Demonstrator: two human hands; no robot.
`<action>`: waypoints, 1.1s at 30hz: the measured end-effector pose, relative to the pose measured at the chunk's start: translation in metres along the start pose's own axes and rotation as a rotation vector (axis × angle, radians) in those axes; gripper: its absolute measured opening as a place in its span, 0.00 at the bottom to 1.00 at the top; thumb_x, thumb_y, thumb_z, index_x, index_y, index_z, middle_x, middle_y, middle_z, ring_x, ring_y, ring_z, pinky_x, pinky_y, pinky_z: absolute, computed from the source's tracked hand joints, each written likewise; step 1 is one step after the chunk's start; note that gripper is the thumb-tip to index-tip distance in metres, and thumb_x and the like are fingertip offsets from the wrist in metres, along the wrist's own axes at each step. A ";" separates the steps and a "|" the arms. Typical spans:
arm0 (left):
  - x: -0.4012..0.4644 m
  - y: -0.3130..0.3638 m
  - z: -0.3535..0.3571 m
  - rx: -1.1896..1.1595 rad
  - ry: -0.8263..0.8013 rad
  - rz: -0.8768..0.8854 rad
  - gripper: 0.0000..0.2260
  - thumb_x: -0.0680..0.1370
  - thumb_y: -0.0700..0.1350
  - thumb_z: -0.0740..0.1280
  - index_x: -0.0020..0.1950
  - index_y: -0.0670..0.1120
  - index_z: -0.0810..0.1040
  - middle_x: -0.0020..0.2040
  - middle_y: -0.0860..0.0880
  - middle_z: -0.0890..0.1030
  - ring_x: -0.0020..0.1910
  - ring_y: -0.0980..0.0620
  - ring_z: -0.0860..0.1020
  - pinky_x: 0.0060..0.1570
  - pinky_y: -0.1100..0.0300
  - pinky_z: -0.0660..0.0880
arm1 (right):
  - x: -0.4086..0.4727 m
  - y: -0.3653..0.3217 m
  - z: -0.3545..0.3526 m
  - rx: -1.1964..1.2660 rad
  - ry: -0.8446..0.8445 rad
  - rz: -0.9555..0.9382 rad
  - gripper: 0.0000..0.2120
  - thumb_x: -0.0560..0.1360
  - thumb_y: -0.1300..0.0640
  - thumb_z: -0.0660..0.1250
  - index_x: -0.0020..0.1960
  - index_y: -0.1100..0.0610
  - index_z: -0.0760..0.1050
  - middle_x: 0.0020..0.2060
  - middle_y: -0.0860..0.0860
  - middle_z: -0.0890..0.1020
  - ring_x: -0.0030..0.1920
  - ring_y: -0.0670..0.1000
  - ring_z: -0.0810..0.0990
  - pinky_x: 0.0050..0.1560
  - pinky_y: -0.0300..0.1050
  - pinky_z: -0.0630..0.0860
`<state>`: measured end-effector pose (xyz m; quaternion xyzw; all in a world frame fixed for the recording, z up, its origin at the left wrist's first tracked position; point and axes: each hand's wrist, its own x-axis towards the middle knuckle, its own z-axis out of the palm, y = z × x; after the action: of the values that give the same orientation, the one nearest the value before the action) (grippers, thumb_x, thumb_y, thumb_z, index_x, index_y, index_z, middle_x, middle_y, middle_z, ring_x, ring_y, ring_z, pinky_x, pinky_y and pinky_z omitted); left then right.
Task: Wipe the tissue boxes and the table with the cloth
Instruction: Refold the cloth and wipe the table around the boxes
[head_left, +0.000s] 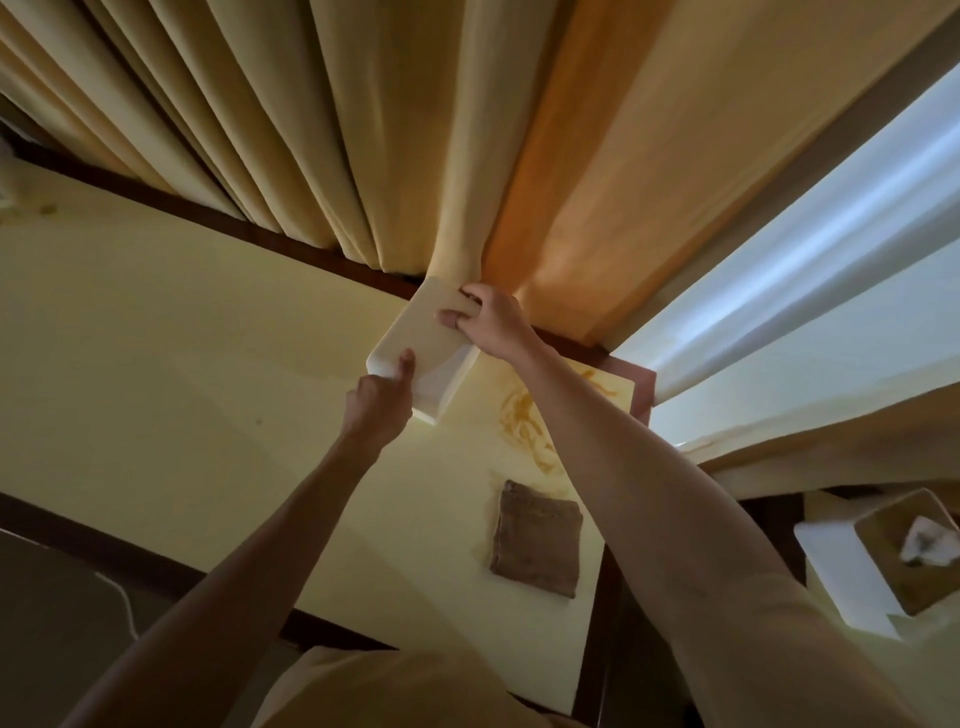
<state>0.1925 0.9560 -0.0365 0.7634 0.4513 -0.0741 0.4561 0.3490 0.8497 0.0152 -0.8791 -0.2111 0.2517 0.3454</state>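
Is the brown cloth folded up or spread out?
Folded. The brown cloth lies as a small, thick square on the table, with neither hand touching it.

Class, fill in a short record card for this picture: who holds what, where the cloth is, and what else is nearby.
held item: white tissue box, at the table's far edge by the curtain
left hand: grips its near end
right hand: grips its far end
cloth: brown, folded, flat on the table, untouched
second tissue box: lower right, off this table
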 end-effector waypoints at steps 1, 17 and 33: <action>0.000 0.000 0.001 -0.022 0.001 0.005 0.34 0.81 0.68 0.52 0.56 0.40 0.80 0.48 0.41 0.85 0.55 0.40 0.81 0.61 0.45 0.76 | 0.000 -0.001 0.001 -0.001 0.006 -0.005 0.31 0.77 0.44 0.74 0.72 0.61 0.73 0.66 0.56 0.79 0.65 0.56 0.77 0.57 0.42 0.71; -0.037 -0.080 0.059 0.248 -0.050 0.236 0.26 0.85 0.51 0.58 0.80 0.41 0.59 0.82 0.40 0.56 0.80 0.41 0.54 0.78 0.46 0.53 | -0.222 0.211 0.104 -0.400 0.010 -0.139 0.27 0.87 0.43 0.51 0.82 0.52 0.54 0.82 0.47 0.51 0.82 0.43 0.40 0.82 0.49 0.46; -0.013 -0.102 0.133 0.431 0.410 0.374 0.28 0.85 0.50 0.53 0.82 0.39 0.51 0.83 0.42 0.54 0.82 0.46 0.48 0.80 0.47 0.45 | -0.146 0.209 0.123 -0.672 0.074 -0.225 0.28 0.87 0.45 0.41 0.84 0.53 0.42 0.84 0.48 0.45 0.83 0.48 0.40 0.81 0.58 0.41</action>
<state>0.1478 0.8645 -0.1705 0.9105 0.3600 0.0719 0.1902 0.2031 0.6917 -0.1685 -0.9234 -0.3649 0.0968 0.0699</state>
